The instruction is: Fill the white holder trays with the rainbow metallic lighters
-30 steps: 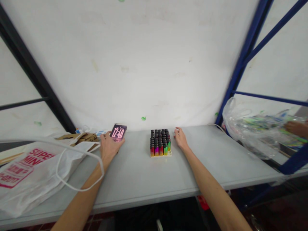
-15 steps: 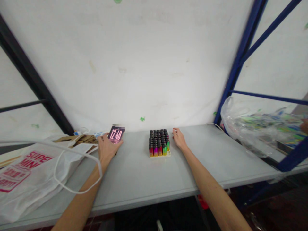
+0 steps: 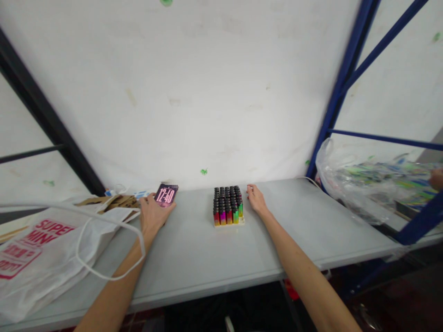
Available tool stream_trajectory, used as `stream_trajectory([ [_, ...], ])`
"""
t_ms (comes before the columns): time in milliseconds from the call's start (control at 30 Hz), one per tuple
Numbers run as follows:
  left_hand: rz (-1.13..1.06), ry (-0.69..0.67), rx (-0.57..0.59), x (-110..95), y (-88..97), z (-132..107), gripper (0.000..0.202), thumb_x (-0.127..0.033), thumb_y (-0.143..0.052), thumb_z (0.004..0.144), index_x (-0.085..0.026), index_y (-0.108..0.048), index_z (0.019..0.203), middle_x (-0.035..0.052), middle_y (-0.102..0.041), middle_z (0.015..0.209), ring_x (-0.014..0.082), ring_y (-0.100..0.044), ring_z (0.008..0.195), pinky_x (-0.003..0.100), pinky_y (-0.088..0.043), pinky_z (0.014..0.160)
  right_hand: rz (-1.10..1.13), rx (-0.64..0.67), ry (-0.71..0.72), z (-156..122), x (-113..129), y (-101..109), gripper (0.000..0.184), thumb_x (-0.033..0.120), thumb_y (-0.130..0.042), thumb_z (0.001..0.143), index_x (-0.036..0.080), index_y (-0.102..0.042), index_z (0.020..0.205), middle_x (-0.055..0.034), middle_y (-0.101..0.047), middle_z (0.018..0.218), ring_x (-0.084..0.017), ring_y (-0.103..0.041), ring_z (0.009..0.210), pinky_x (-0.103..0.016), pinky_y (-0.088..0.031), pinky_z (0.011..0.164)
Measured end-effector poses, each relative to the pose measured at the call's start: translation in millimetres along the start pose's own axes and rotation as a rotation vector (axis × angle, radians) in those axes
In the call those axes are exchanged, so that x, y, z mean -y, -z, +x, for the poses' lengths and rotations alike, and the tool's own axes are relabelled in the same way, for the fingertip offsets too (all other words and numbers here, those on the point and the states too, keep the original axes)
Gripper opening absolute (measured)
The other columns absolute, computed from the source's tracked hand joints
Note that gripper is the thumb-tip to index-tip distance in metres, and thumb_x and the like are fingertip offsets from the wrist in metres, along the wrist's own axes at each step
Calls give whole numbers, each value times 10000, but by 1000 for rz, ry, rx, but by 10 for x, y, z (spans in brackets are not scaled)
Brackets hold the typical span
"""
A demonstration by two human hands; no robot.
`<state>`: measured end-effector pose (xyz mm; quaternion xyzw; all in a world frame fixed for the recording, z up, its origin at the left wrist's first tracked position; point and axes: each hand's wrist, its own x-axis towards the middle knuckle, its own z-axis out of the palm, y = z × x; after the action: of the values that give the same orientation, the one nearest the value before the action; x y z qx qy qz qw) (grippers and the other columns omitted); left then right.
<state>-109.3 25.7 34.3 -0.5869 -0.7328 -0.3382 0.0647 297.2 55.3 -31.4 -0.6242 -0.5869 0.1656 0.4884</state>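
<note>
A tray of several coloured lighters (image 3: pixel 228 205) with black tops stands on the grey table (image 3: pixel 214 258) near the back wall. My right hand (image 3: pixel 255 200) rests on the table just right of the tray, fingers loosely curled, holding nothing. My left hand (image 3: pixel 152 214) is closed on a phone (image 3: pixel 165 195) whose lit screen reads 12:40, left of the tray. The phone's lower part is hidden by my fingers.
A white plastic bag (image 3: pixel 44 249) with red print lies at the left, its handle looped over my left forearm. Torn cardboard (image 3: pixel 110 201) sits behind it. A clear bag of packets (image 3: pixel 367 184) lies at the right behind a blue frame (image 3: pixel 335 101). Another person's hand (image 3: pixel 436 177) shows at the far right edge.
My left hand has tipped the phone flatter and slightly left. The view has drifted a little. The other person's hand at the right has pulled back toward the edge.
</note>
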Motion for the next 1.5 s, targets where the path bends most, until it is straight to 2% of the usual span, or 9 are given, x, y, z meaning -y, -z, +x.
stream_trajectory([
  [267, 34, -17, 7, 21, -5, 9, 903, -640, -630, 731, -91, -449, 1425, 240, -497, 1341, 444, -581, 1219, 516, -529, 952, -26, -2, -2, -7, 26, -3, 485, 459, -305, 1058, 153, -603, 1289, -135, -748, 1093, -237, -710, 958, -374, -534, 923],
  [533, 141, 39, 149, 138, -97, 73, 911, -709, -588, 710, -32, -565, 1320, 288, -564, 1263, 469, -602, 1185, 513, -519, 941, -70, 13, 23, -24, 82, 14, 449, 424, -297, 1071, 163, -642, 1191, -132, -740, 1125, -226, -692, 1006, -336, -515, 931],
  [667, 258, 38, 226, 133, -124, 71, 803, -688, -580, 730, -36, -650, 1193, 317, -594, 1242, 496, -582, 1208, 540, -483, 983, -100, 12, 43, -41, 117, 32, 423, 387, -309, 1078, 156, -659, 1137, -144, -729, 1142, -227, -678, 1039, -337, -488, 967],
  [867, 291, -14, 171, 52, -107, -24, 759, -602, -568, 813, -99, -548, 1382, 298, -543, 1311, 502, -553, 1218, 567, -489, 931, -141, 20, 115, -5, 333, 71, 364, 350, -396, 1058, 164, -708, 1078, -136, -725, 1128, -224, -650, 1082, -334, -454, 1029],
  [967, 301, -104, 122, -58, -126, -92, 705, -551, -581, 835, -105, -556, 1380, 276, -540, 1283, 488, -535, 1214, 558, -495, 921, -197, 68, 238, 86, 608, 30, 369, 355, -406, 1058, 167, -719, 1115, -140, -709, 1150, -221, -654, 1073, -347, -455, 1036],
  [1067, 242, -282, 74, -234, -190, -178, 584, -469, -549, 899, -120, -576, 1366, 236, -549, 1281, 430, -531, 1223, 541, -475, 996, -359, 237, 347, 204, 927, -90, 376, 460, -482, 1026, 204, -740, 1123, -149, -712, 1186, -284, -651, 1137, -442, -466, 1030],
  [1200, -34, -529, 51, -458, -291, -350, 432, -370, -457, 985, -154, -589, 1335, 185, -578, 1248, 358, -540, 1210, 514, -466, 1054, -460, 501, 206, 331, 1202, -294, 589, 731, -593, 875, 213, -782, 1083, -183, -759, 1150, -365, -696, 1080, -519, -510, 958],
  [1333, -317, -691, 115, -620, -304, -606, 420, -370, -438, 1029, -198, -531, 1401, 154, -536, 1320, 317, -518, 1278, 521, -403, 1158, -494, 529, 129, 402, 1198, -337, 744, 838, -520, 841, 197, -808, 1087, -220, -770, 1145, -401, -712, 1080, -530, -519, 942],
  [1500, -502, -767, 299, -784, -209, -867, 478, -336, -444, 1046, -239, -427, 1514, 144, -437, 1468, 296, -436, 1408, 503, -347, 1228, -526, 433, 116, 492, 996, -132, 726, 839, -500, 859, 209, -826, 1010, -191, -792, 1079, -371, -721, 1079, -467, -527, 927],
])
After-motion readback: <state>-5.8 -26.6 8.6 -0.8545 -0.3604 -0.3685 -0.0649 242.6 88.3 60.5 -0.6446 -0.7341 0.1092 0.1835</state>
